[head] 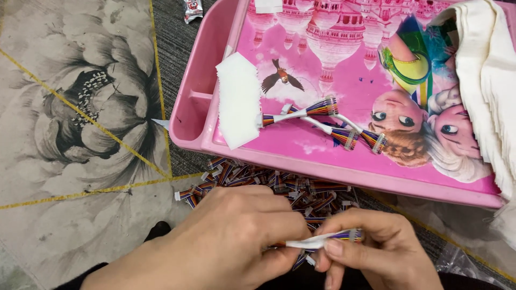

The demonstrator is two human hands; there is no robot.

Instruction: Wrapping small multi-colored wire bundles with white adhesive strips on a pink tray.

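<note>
- Harness of coloured wires, wrapped in white, spans both hands just in front of the heap of loose harnesses.
- Left hand clenches the wrapped end.
- Right hand pinches the connector end between thumb and fingers.
- Judgement: keep the wires taut and the wrap snug and even.
- Beyond the heap, finished pieces lie on the pink tray.

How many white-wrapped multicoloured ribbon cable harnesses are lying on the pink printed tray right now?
3. All lie crossed together mid-tray: one upper with its connector at, one ending centre, one ending right. Their overlap may hide another.
</note>
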